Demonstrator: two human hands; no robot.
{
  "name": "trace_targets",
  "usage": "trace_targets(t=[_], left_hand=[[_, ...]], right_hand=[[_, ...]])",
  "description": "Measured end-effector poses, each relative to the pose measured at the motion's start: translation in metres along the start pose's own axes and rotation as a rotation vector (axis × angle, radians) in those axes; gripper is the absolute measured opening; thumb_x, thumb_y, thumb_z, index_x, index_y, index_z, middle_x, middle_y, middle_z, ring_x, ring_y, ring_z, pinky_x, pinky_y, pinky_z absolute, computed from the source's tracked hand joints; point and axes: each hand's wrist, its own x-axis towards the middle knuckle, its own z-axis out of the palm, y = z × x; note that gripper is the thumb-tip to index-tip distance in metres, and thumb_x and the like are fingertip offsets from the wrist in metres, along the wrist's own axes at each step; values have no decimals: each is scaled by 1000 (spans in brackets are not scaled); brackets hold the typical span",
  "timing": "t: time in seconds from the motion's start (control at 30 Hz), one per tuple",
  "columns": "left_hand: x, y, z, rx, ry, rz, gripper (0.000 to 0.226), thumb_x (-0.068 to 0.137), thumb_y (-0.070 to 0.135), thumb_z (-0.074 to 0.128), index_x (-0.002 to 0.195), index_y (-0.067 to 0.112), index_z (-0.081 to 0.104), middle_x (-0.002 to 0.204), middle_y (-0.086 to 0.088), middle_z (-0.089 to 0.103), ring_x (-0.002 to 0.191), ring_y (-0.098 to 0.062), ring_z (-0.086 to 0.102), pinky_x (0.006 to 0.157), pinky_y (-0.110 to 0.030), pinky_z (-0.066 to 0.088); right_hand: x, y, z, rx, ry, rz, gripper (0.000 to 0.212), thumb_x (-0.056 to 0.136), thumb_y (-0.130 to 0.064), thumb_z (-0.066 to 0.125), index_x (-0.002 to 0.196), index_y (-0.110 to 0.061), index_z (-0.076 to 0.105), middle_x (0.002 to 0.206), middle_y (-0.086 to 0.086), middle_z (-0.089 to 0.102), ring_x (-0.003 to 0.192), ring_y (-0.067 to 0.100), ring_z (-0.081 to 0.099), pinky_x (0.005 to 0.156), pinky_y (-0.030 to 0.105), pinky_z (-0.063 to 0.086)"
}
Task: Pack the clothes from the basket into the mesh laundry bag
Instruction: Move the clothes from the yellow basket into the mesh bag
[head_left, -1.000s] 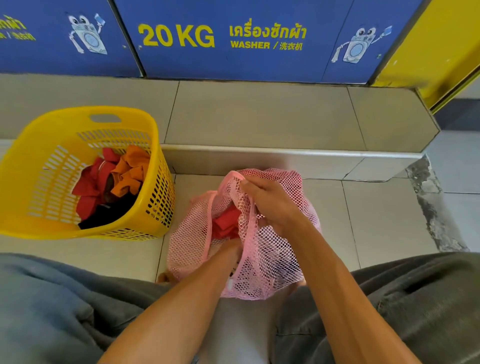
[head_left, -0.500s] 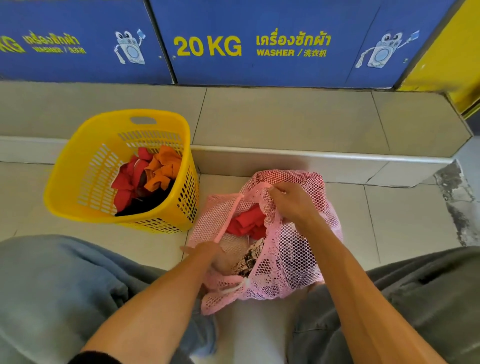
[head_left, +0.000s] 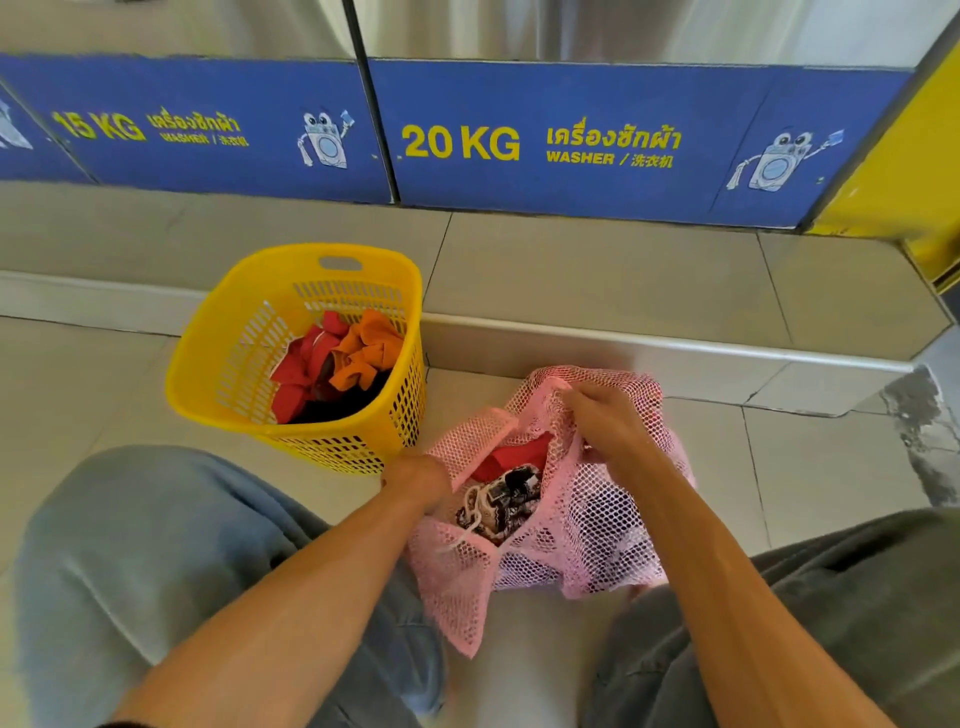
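While the pink mesh bag (head_left: 582, 525) lies on the tiled floor (head_left: 810, 467) between the knees, its mouth is held open: the far rim is pinched in the right hand (head_left: 605, 423), the near rim is gripped by the left hand (head_left: 418, 480). Red and patterned clothes are seen inside. Just left, red, orange and dark clothes (head_left: 335, 364) lie in the yellow basket (head_left: 223, 364).

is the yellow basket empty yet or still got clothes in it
Not empty. The yellow basket still holds a red garment, an orange garment and something dark beneath them.
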Motion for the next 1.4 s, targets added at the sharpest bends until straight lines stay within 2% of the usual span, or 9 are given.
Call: trace_targets(t=[0.13,0.33,0.5,0.57,0.67,0.73,1.03,1.17,1.4], left_hand=[[-11,-2,-25,-86,129,56,29,93,8,59,121,6,62,115,-9,67,103,-25,66,80,-32,54],[-24,-11,-32,5,112,8,31,96,12,56,127,6,59,126,-8,63,104,-22,65,82,-32,51],[-21,-20,-20,-142,1,-68,67,96,11,50,154,-2,18,152,-19,38,126,-25,57,101,-40,51],[-19,-15,-28,-216,-21,-51,79,94,11,49,155,-2,0,152,-23,37,110,-24,69,92,-40,57],[-22,-7,-51,-276,38,27,62,92,21,54,151,25,36,117,-15,65,60,-15,73,68,-33,61],[-29,-9,-76,-256,127,74,29,92,32,57,113,14,66,89,-5,71,57,-13,65,63,-29,54],[11,-88,-151,-909,783,-92,22,81,19,50,69,12,67,67,-6,71,70,-27,69,61,-35,53],[67,-111,-126,-882,510,-194,23,78,25,61,97,11,65,92,-13,69,85,-33,67,66,-36,55],[132,-125,-62,-888,246,-118,106,73,40,78,154,14,15,133,-20,54,115,-37,61,79,-38,55]], right_hand=[[-3,0,11,130,72,-18,22,106,-28,54,96,-26,74,92,10,71,85,31,71,84,56,61],[5,-13,0,385,394,-159,18,103,-27,58,103,-20,75,92,-1,73,84,17,67,77,32,56],[7,-10,3,342,354,-125,23,104,-29,59,119,-19,73,109,5,73,98,21,69,85,37,58],[6,-6,10,310,260,-97,29,104,-30,59,127,-17,71,115,7,75,106,26,71,95,46,60],[5,-4,19,275,175,-101,31,105,-29,59,132,-19,69,109,1,75,102,21,72,94,46,61],[7,-5,21,270,153,-116,30,105,-28,59,131,-19,70,99,-8,71,95,14,70,89,41,61],[26,-4,29,332,105,-76,19,103,-30,62,91,-38,73,108,7,79,102,30,76,94,56,60],[32,-5,31,374,88,-33,20,103,-26,62,90,-32,76,102,13,80,105,41,74,94,63,57],[41,1,32,378,64,0,18,103,-28,61,103,-27,80,97,13,81,105,43,73,97,63,56]])
